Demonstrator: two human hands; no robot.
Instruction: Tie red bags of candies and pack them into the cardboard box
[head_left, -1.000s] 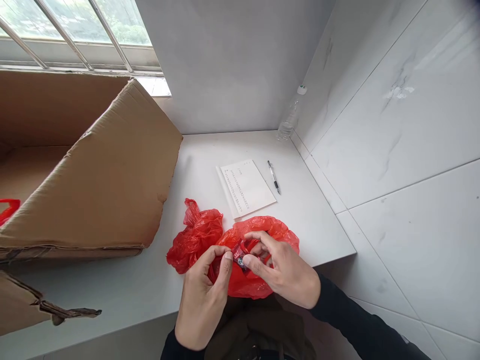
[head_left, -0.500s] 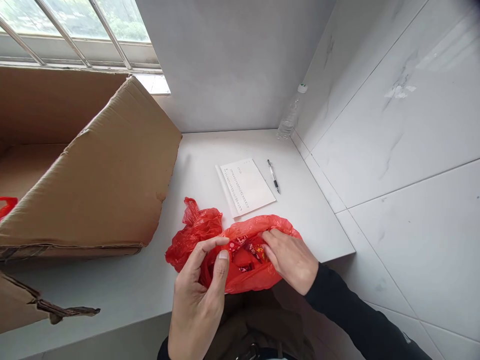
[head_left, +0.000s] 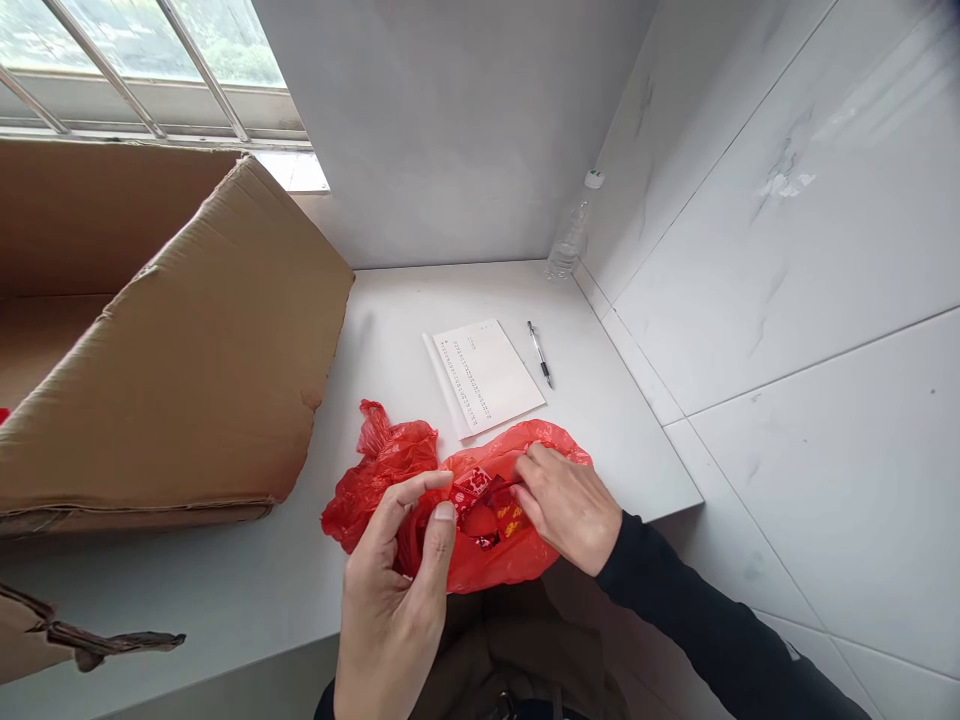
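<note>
A red plastic bag [head_left: 499, 572] lies at the table's front with its mouth spread wide, showing several small red wrapped packets. One packet [head_left: 472, 484] has a white pattern; another packet [head_left: 509, 516] has yellow print. At the bag's left rim is my left hand [head_left: 397, 580], thumb and forefinger apart with a gap between them; its other fingers are mostly hidden. My right hand [head_left: 566, 500] reaches into the bag from the right, its fingertips closed at a red packet with yellow print. Touching or close beside the bag on the left is a crumpled, knotted red plastic bag [head_left: 390, 460].
A big open cardboard box [head_left: 225, 340] takes up the left side, with a torn flap [head_left: 112, 640] in front. Behind the bags lie a printed white paper pad [head_left: 491, 375] and a pen [head_left: 539, 355]. A clear bottle [head_left: 571, 235] stands in the back corner by the tiled wall.
My right hand has shifted slightly within the bag, and the packets there have moved, showing more of the patterned and yellow-printed ones. My left hand keeps its pose. The view has shifted a little.
</note>
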